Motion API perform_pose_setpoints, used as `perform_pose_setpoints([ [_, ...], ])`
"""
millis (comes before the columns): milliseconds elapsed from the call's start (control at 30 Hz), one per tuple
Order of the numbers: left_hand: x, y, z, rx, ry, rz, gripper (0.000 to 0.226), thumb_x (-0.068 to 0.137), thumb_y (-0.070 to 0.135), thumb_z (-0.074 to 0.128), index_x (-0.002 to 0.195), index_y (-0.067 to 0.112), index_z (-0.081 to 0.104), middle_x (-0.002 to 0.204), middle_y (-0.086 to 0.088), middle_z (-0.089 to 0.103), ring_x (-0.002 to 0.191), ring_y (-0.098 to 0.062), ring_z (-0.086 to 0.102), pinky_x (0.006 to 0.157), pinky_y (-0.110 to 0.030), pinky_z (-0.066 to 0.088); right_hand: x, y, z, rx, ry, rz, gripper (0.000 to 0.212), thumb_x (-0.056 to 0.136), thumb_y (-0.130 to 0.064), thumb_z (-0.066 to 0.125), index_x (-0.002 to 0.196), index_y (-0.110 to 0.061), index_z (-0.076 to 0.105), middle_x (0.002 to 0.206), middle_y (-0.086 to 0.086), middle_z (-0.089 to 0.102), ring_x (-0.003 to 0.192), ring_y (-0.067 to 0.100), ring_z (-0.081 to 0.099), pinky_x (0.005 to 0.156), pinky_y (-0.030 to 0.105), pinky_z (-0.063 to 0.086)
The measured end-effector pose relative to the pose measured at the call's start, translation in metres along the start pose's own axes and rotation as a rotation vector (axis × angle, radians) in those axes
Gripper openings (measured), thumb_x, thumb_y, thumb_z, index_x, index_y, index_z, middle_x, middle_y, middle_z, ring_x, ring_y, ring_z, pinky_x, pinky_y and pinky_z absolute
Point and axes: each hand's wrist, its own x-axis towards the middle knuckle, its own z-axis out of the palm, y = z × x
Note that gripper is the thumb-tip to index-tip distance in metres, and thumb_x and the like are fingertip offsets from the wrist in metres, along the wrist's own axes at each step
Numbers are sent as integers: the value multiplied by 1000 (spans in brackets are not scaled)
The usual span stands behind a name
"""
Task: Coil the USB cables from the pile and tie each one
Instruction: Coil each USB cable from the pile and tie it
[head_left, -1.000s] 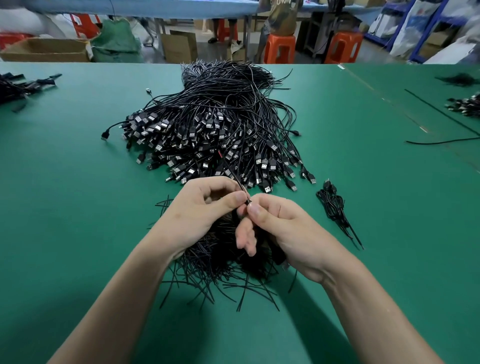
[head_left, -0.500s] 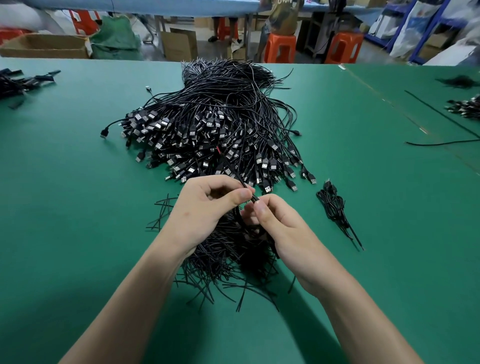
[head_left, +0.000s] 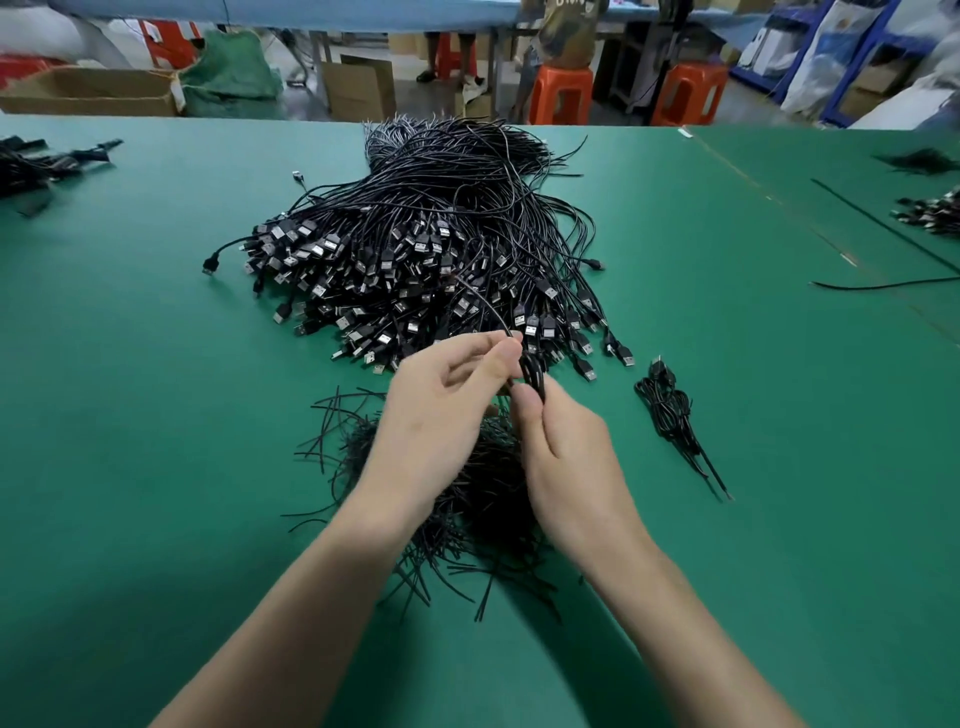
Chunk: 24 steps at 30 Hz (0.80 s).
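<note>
One thin black USB cable (head_left: 532, 371) pinched between left hand (head_left: 441, 410) and right hand (head_left: 566, 457).
Big heap of black USB cables (head_left: 415, 249) lies just beyond both hands.

No text is legible; letters on a background person's shirt (head_left: 567, 23) are cut off.

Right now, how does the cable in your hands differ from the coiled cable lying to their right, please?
The held cable is pinched between left hand and right hand above the table; the coiled cable lies alone on it. The held cable trails a strand toward the pile; the coiled cable is gathered into a narrow bundle. Both are thin and black.
</note>
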Motion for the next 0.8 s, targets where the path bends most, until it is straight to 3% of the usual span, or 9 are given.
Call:
perform_pose_setpoints([
  [67,-7,4,10,34,1,20,16,102,30,66,115,28,75,106,15,79,104,2,71,90,-17,54,3,-3,1,-150,15,7,34,104,-49,20,98,-30,47,70,-12,55,63,12,53,56,30,40],
  [133,-10,6,16,37,50,11,26,98,32,71,123,26,74,103,11,80,104,-1,73,93,-22,55,4,-5,1,-368,25,-34,31,101,-45,12,93,-28,36,65,-10,46,59,23,47,54,40,33],
  [233,-10,8,19,44,75,26,15,100,26,69,113,27,75,91,-1,80,91,-16,76,88,-36,62,3,-8,2,-521,37,-79,19,101,-35,11,87,-29,24,62,-11,35,50,16,35,51,41,23],
  [300,-10,8,18,21,57,39,13,102,19,65,105,26,75,90,-6,80,90,-22,75,85,-32,61,3,-3,3,-473,25,-84,24,102,-41,11,91,-29,28,62,-10,41,53,23,42,51,41,27],
  [367,-10,5,16,5,39,40,16,103,13,62,103,23,74,93,2,81,94,-11,76,85,-22,57,3,1,3,-268,-32,-34,31,106,-47,19,94,-27,39,68,-8,55,62,24,53,56,42,39],
  [433,-9,3,15,22,19,50,16,102,11,63,102,22,74,94,4,81,97,-9,76,90,-24,56,3,3,3,14,-123,54,28,107,-49,31,96,-33,51,71,-13,63,63,8,58,58,34,44],
  [500,-7,1,14,-23,-3,53,15,101,9,64,101,20,75,92,0,81,93,-11,77,85,-23,58,2,4,-1,300,-217,145,24,108,-45,39,91,-38,55,62,-19,53,53,2,47,54,24,35],
  [600,-6,7,9,-145,-58,11,13,102,8,64,100,16,73,93,-6,81,80,-9,76,68,-16,56,2,5,-13,754,-359,275,27,105,-40,47,84,-29,58,65,-10,40,51,9,36,49,25,32],
  [800,-2,11,1,-168,-131,-5,14,100,22,67,97,31,78,101,-6,81,87,-44,75,67,-37,64,3,-2,-23,1099,-534,380,40,103,-50,43,104,-13,58,72,-3,35,55,11,24,47,23,21],
])
